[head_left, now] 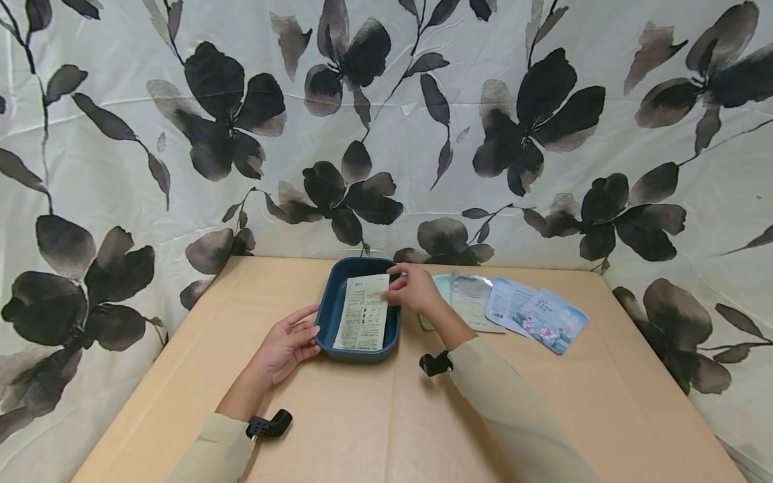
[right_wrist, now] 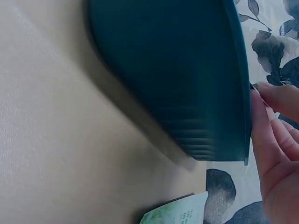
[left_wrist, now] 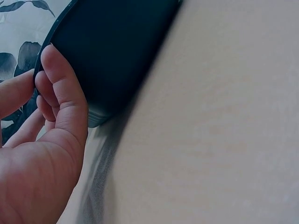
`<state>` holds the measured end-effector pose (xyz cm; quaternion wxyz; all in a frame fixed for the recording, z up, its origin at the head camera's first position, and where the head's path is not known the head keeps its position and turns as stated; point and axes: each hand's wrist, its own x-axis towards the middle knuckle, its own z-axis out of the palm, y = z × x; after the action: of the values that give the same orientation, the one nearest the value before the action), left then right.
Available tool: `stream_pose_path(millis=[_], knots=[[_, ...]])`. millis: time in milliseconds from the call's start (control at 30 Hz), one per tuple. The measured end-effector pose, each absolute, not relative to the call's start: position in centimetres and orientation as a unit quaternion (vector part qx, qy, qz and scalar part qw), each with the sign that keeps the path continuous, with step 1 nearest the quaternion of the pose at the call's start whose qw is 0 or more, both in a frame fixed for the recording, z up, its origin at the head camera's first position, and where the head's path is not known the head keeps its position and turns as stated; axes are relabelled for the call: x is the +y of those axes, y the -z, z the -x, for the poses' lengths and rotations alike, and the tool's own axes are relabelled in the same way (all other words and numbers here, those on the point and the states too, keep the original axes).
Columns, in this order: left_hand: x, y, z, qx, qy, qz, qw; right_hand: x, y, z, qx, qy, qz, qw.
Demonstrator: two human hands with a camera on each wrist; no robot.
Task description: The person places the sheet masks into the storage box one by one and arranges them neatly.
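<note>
A dark blue plastic bin (head_left: 324, 329) stands near the table's far edge, and a flat cream packet (head_left: 360, 314) printed with small text lies in it. My left hand (head_left: 288, 350) holds the bin's left side; in the left wrist view, its fingers (left_wrist: 65, 88) are bent about the rim. At the right rim, my right hand (head_left: 417, 290) pinches the packet's upper right edge between thumb and fingers. The right wrist view shows the bin's outer wall (right_wrist: 177, 84) beside the right hand (right_wrist: 280, 144), with most of the packet hidden.
To the right of the bin lies an overlapping row of flat packets: a green one (head_left: 425, 323), a silver and cream one (head_left: 474, 305), a pale blue one (head_left: 507, 302) and a blue floral one (head_left: 552, 320). A floral curtain (head_left: 423, 168) hangs behind the tan table (head_left: 362, 422).
</note>
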<state>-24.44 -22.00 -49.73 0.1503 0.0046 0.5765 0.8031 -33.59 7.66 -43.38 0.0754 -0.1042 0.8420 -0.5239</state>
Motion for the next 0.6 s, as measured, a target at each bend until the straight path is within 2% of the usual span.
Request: stream_pose_path(millis=[300,600], knots=[[-21.8,49.6,24.5,0.578,-0.802,0.000,0.149,8.3,42.5,32.6,0.867,0.489,0.080,0.055],[-21.8,49.8,24.7,0.586,-0.797,0.005,0.147,10.6,43.6,31.1,0.836,0.540,0.090,0.043]])
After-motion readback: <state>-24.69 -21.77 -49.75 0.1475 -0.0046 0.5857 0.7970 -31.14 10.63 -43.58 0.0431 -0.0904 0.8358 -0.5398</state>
